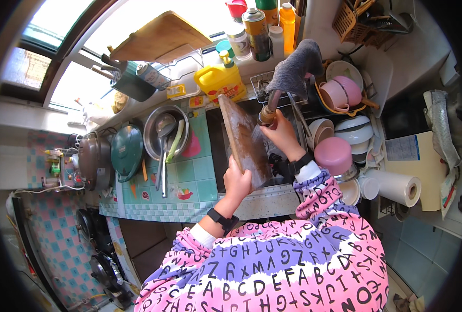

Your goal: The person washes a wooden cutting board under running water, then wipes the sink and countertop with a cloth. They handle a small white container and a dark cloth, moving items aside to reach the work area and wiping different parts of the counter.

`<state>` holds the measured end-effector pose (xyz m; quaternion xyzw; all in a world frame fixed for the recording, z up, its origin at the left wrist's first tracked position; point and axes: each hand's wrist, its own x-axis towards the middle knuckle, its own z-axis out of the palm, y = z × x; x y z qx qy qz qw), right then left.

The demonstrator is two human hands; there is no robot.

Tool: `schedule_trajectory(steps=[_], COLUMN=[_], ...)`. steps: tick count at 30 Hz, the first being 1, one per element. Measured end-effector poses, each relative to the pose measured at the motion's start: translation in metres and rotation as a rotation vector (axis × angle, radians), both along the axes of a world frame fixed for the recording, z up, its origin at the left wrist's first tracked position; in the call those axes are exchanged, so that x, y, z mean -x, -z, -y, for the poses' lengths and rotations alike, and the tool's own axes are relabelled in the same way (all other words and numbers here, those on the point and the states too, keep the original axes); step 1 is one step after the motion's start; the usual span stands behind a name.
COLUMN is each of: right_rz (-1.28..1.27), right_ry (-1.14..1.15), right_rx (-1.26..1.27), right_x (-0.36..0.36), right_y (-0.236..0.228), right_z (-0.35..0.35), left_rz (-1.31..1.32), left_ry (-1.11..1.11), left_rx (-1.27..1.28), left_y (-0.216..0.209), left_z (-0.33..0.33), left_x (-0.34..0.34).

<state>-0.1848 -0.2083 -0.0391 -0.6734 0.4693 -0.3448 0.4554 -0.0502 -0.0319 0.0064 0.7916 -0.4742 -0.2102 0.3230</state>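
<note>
A wet wooden cutting board [245,143] stands tilted on edge in the dark sink [216,156]. My left hand [236,180] grips its near lower edge, thumb on the face. My right hand [284,136] is closed round the brass-coloured end of the faucet [267,114], above and to the right of the board. Water sprays from that end onto the board's right face. A grey cloth [296,67] is wrapped over the upper part of the faucet. Both wrists wear dark bands.
Left of the sink, a steel bowl [150,138] holds a ladle and a green onion on the tiled counter. A yellow jug [218,80] stands behind the sink. Stacked bowls, including a pink bowl [333,156], crowd the right side near a plastic roll [397,187].
</note>
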Motion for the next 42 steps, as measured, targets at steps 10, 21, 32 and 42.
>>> schedule_trajectory(steps=[10, 21, 32, 42], right_rz=[0.183, 0.084, 0.393, 0.662], right_ry=[0.003, 0.073, -0.038, 0.113], right_rx=[-0.060, 0.047, -0.333, -0.326], right_x=[-0.031, -0.033, -0.040, -0.078], right_y=[-0.026, -0.030, -0.040, -0.035], right_z=[0.012, 0.015, 0.002, 0.005], left_rz=[-0.006, 0.027, -0.016, 0.031], left_ry=[0.000, -0.021, -0.017, -0.002], left_rx=[-0.046, -0.049, -0.073, -0.048], left_y=[0.001, -0.002, -0.005, 0.006], left_z=[0.001, 0.001, 0.001, -0.001], left_x=[0.001, 0.000, -0.002, -0.003])
